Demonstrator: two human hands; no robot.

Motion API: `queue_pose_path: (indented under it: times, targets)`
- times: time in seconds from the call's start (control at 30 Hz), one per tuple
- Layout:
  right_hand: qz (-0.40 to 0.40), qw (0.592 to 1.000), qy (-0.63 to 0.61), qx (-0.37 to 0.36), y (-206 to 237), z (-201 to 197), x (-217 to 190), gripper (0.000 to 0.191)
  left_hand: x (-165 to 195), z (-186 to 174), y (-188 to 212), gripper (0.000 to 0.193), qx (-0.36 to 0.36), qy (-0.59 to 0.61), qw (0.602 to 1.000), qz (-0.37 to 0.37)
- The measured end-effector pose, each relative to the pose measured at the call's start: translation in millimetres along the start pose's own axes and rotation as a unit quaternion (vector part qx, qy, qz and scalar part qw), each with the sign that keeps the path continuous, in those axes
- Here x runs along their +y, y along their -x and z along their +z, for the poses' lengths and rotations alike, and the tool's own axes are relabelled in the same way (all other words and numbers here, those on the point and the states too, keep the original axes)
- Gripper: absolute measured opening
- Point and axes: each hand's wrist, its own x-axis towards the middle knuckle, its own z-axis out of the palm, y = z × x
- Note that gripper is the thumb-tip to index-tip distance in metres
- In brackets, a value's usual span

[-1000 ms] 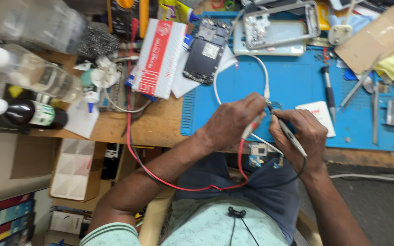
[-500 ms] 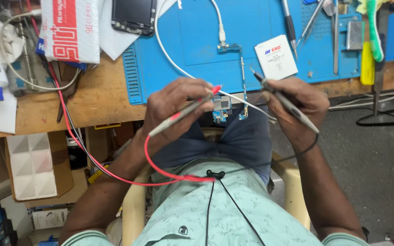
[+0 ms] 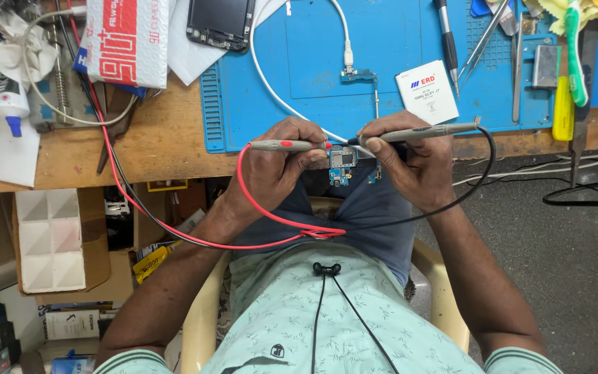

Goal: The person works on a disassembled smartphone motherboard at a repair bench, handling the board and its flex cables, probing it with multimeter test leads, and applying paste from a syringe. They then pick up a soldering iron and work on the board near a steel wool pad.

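the left hand (image 3: 282, 163) is closed around a red-marked test probe (image 3: 288, 145), fingers wrapped narrow on its grey shaft, the tip pointing inward toward a small blue circuit board (image 3: 341, 165). the right hand (image 3: 410, 166) is closed the same way on a black-tipped test probe (image 3: 417, 131), its tip aimed back toward the same board. the board sits right between the two grips, just below where the probe tips meet, over the person's lap at the edge of the wooden bench (image 3: 153, 145); whether the fingers also pinch the board cannot be told.

a red wire (image 3: 271, 215) loops down from the back of the left-hand probe and crosses under the left wrist. a black wire (image 3: 465, 187) curves out from the far end of the right-hand probe and swings under the right wrist.

just beyond both grips lies a blue work mat (image 3: 299, 76). on it, past the right knuckles, rests a small white box (image 3: 426, 91); above the board runs a white cable (image 3: 278, 90). further beyond the right hand lie tweezers (image 3: 482, 38), and beyond the left hand a dark phone body (image 3: 220, 23).
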Motion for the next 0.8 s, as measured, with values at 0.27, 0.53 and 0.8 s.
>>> queue_pose_path:
  times: [0.27,0.53,0.8]
  targets:
    - [-0.039,0.996,0.083,-0.011,-5,3,7,0.006,3,-2,0,0.017,-0.016,-0.035,0.999,0.007]
    - [-0.046,0.991,0.126,-0.028,-17,3,10,0.005,-3,-1,-7,0.017,-0.004,-0.028,1.0,-0.002]
    - [-0.056,0.988,0.138,-0.03,-23,6,9,0.006,-6,-3,-11,0.019,-0.011,-0.037,0.999,0.006]
